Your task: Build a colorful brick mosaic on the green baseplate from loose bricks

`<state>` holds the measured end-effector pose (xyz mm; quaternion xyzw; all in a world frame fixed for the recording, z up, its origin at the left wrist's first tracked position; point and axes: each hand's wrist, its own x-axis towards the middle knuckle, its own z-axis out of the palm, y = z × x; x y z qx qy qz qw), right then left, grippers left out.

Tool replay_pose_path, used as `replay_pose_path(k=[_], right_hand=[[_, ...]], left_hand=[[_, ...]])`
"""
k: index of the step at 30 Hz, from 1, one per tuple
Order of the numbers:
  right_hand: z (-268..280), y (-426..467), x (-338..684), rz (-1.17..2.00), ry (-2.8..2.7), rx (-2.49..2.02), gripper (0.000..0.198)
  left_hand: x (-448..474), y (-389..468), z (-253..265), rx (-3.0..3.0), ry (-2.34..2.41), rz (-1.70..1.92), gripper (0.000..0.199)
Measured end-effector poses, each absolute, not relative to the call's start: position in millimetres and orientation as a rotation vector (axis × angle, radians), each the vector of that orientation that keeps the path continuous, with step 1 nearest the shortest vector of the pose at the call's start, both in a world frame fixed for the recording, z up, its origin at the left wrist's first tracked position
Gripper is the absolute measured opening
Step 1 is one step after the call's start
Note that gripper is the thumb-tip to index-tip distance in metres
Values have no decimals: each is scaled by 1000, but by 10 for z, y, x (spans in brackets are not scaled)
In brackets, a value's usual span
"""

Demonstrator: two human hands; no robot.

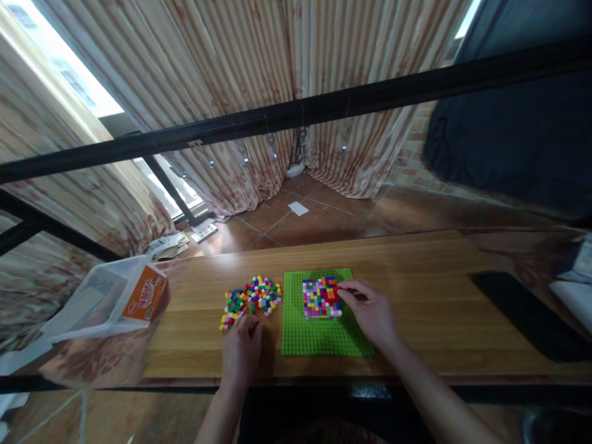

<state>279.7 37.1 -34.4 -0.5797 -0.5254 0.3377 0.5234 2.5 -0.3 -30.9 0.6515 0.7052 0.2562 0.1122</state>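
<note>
A square block of small multicoloured toy bricks (319,302), stacked in layers, stands on the bright green studded baseplate (308,340). My right hand (370,308) reaches in from the right, thumb and forefinger pinched on a small red brick (339,288) at the block's upper right edge. Whether that brick touches the block I cannot tell. Left of the baseplate lies a loose pile of small bricks (263,293) in many colours. At the pile's near edge my left hand (242,348) rests with curled fingers; a bit of red shows by the fingertips, and what they hold is unclear.
The wooden tabletop (416,265) carries all of this. A black flat pad (527,311) lies at the right end. To the left stands a clear plastic bin (108,302) with an orange packet (145,295). A black metal bar (277,116) crosses beyond the table, before striped curtains (222,61).
</note>
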Motion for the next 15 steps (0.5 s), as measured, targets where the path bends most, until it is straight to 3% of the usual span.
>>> replay_pose_path(k=[6,15], right_hand=[[-459,512,2731,807,-1211,-1362,20],[-435,520,2608,1080,-760,-1277,25]], left_hand=[[51,43,-318,1877,2091,795,10],[845,200,11,2286,1589,958,29]])
